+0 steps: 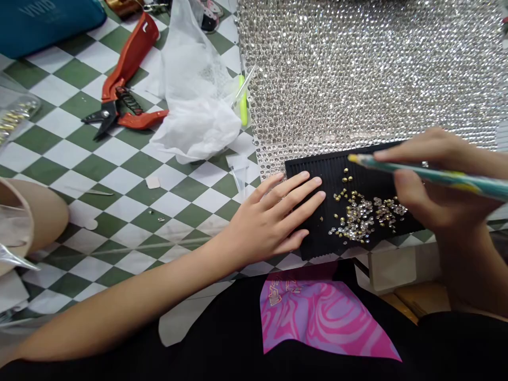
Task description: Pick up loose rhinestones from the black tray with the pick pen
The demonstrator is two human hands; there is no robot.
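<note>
My left hand lies flat with its fingers stretched out over the left end of a black ridged tray. Loose rhinestones, some clear side up and others showing gold backs, are heaped on the tray's middle. In my right hand is a teal patterned pencil, held between thumb and fingers. Its yellow tip hovers around the tray's upper part, just above a few gold-backed stones; I cannot tell whether it touches anything. Behind the tray spreads a sheet covered with rows of rhinestones.
Red-handled pruning shears lie at the left near crumpled white wrapping. A lime-green handled tool rests by the sheet's edge. At the far left are a beige round container and a teal case on the checkered tablecloth.
</note>
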